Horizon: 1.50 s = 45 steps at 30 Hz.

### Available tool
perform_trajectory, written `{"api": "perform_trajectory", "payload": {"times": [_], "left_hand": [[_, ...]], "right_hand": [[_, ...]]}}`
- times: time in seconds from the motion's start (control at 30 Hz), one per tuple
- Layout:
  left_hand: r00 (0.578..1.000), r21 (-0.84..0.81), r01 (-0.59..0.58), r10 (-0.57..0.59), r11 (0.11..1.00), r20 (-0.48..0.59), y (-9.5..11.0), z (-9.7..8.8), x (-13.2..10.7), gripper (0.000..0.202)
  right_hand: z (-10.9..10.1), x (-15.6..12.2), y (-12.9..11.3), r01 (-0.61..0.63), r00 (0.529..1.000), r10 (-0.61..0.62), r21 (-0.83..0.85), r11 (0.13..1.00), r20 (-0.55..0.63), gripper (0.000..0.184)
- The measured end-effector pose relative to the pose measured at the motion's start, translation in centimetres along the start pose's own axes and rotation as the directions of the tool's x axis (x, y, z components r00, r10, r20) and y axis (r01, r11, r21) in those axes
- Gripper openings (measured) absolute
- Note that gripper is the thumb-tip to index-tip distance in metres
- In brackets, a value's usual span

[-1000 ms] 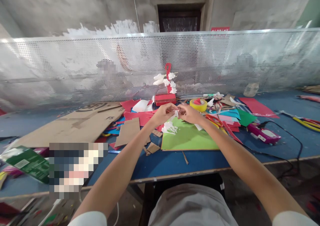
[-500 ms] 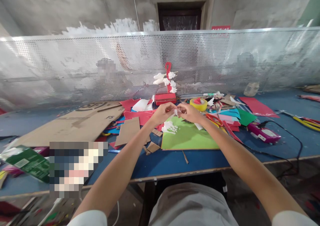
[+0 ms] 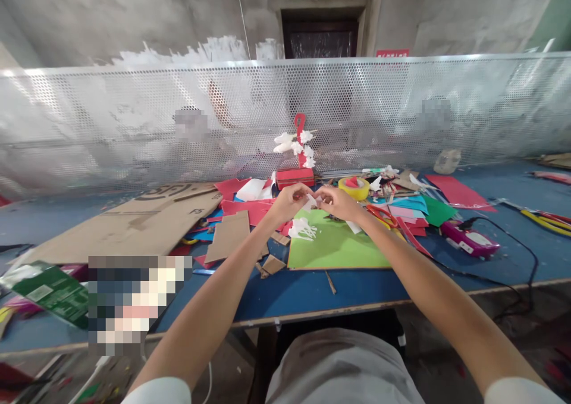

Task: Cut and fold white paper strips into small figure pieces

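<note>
Both hands meet over the far part of a green sheet [image 3: 343, 246]. A small piece of white paper [image 3: 310, 202] is pinched between the fingers of my left hand [image 3: 289, 203]. My right hand [image 3: 336, 202] has its fingertips closed on the same paper from the other side. Just below my left hand lie white cut paper strips [image 3: 302, 229] on the green sheet. Another white slip [image 3: 354, 227] sticks out beneath my right wrist. Beyond the hands stands a red hooked piece [image 3: 300, 131] with white paper flowers [image 3: 307, 148] on a red box-shaped base [image 3: 295, 178].
Yellow tape [image 3: 354, 187] and orange-handled scissors [image 3: 382, 215] lie right of my hands. Cardboard [image 3: 120, 225] covers the left side. Purple device [image 3: 470, 239] with a black cable and yellow-handled pliers [image 3: 546, 221] lie right. A perforated metal panel [image 3: 250, 112] bounds the back.
The white paper between my fingers has turned and more of it shows near my left fingertips. My hands stay in nearly the same place. The view has tilted slightly upward.
</note>
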<state>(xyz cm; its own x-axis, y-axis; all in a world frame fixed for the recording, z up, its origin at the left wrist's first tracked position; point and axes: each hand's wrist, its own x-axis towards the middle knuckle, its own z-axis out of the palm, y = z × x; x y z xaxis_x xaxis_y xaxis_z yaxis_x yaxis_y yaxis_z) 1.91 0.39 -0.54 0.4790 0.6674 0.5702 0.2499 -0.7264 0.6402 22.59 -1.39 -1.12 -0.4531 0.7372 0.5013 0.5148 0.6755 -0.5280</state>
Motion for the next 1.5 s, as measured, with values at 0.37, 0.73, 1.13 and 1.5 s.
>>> {"api": "perform_trajectory", "payload": {"times": [0.37, 0.73, 1.13, 1.5], "left_hand": [[0.999, 0.007, 0.017, -0.017, 1.000, -0.049, 0.0, 0.1, -0.1, 0.012], [1.000, 0.130, -0.015, 0.017, 0.991, -0.015, 0.6, 0.1, -0.4, 0.018], [1.000, 0.258, -0.022, 0.022, 0.966, 0.003, 0.3, 0.0, -0.4, 0.027], [1.000, 0.244, 0.006, -0.007, 0.970, 0.001, -0.1, 0.1, -0.3, 0.028]], "right_hand": [[-0.2, 0.0, -1.3, 0.059, 0.998, -0.060, 0.042, 0.997, 0.024, 0.028], [0.1, -0.1, -1.1, -0.001, 0.998, -0.002, 0.046, 0.999, 0.060, 0.029], [0.0, 0.0, -0.6, -0.029, 0.999, 0.029, 0.005, 1.000, 0.015, 0.028], [0.0, 0.1, -0.2, -0.019, 1.000, 0.019, -0.009, 1.000, 0.018, 0.026]]}}
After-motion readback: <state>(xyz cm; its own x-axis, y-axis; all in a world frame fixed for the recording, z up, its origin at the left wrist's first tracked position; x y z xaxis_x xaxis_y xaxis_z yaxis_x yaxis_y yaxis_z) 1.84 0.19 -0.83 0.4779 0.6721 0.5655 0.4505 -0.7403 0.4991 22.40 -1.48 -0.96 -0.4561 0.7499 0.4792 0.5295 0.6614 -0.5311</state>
